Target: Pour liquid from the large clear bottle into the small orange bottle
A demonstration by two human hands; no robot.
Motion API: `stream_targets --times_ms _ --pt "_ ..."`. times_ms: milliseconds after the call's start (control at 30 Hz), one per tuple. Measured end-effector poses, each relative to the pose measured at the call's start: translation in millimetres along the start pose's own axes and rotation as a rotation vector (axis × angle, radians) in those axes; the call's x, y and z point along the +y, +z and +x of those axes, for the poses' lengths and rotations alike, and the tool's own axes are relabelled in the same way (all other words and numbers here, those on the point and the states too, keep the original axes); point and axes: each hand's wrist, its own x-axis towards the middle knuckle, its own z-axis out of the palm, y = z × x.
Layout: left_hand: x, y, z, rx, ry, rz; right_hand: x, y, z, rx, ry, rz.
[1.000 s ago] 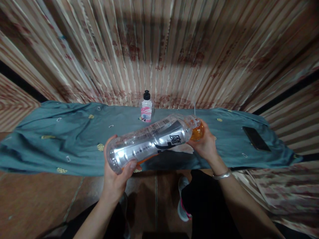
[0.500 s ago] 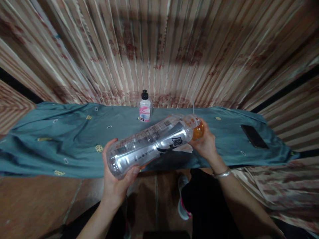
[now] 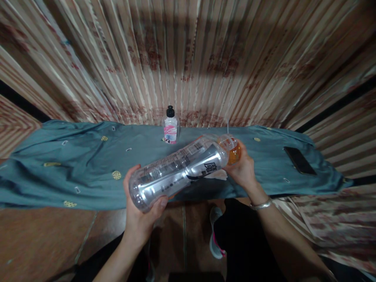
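Note:
A large clear plastic bottle (image 3: 179, 168) with a silver label slants above the cloth, its neck end up and to the right. My left hand (image 3: 143, 215) is wrapped around its base, with the thumb on the near side. At the neck end, my right hand (image 3: 243, 168) is closed around a small amber, see-through container (image 3: 235, 152). The bottle's mouth overlaps this container in view; whether they touch I cannot tell. Part of the amber container is hidden by the bottle and by my fingers. Beneath the neck lies a white piece, perhaps paper (image 3: 217, 175).
A small clear bottle (image 3: 170, 129) with a black cap and pink label stands at the back of the teal cloth (image 3: 91, 156). A black phone (image 3: 299, 160) lies at the right. Behind the cloth hangs a striped curtain (image 3: 185, 58).
The large bottle and my left hand have shifted slightly to the right, and the bottle has turned a little about its length. My right hand is nearly still.

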Motion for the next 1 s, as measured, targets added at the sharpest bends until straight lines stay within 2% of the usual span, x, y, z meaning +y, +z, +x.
stream_targets --times_ms 267,700,1000 --pt "0.1 0.5 -0.3 0.004 -0.002 0.012 0.3 0.3 0.7 -0.016 -0.004 0.017" --pt "0.6 5.5 0.1 0.002 -0.061 -0.117 -0.3 1.6 1.1 0.001 -0.007 0.005" --pt "0.0 -0.2 1.0 -0.023 -0.035 -0.02 -2.9 -0.1 2.1 -0.019 0.0 0.017"
